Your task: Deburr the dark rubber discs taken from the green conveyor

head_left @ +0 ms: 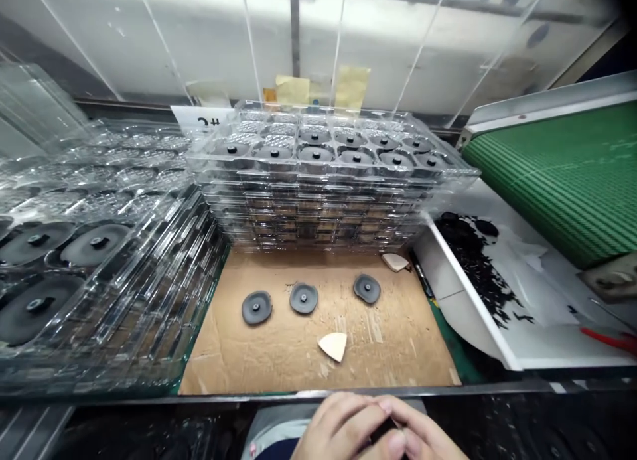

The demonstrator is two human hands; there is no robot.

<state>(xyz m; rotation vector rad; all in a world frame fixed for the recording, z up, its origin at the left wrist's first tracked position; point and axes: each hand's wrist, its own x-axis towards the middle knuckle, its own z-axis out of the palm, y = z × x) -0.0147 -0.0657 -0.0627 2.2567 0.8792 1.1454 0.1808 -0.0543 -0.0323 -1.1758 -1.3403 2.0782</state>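
My left hand [334, 428] and my right hand [424, 431] are together at the bottom edge, just in front of the table's edge. Their fingers are curled and meet around something dark [382, 431], mostly hidden, whose kind I cannot make out. On the cardboard sheet [223, 367] beyond them lie three dark grey rounded discs with a small centre stub: a left one [256, 307], a middle one [303, 299] and a right one [367, 289]. Nearest the hands is a cream, rounded-triangular pad [334, 346]. A second cream pad [395, 262] rests at the back right.
Behind the cardboard stands a stack of clear plastic trays [318, 211], the top one partly filled with grey discs. More clear trays [164, 247] are piled at left. To the right are a white bin [478, 314] with black scraps, red-handled tool [610, 339] and green conveyor belt [562, 174].
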